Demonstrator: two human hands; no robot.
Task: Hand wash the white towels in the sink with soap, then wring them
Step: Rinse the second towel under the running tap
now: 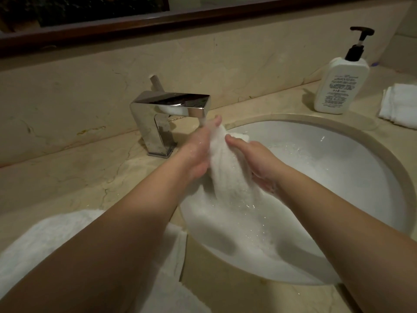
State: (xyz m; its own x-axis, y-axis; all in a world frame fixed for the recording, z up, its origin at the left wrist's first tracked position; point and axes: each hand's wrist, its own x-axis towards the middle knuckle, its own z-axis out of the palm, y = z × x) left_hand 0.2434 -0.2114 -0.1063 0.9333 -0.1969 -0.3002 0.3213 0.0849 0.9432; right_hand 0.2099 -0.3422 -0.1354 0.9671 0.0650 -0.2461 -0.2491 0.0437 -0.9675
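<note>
— What's on the left of the table?
— A white bath towel, then the chrome faucet, water running.
— And the hands?
— The left hand and right hand are pressed flat on either side of a wet white towel held over the sink.
— Further right?
— A pump soap bottle and folded white cloths.
</note>
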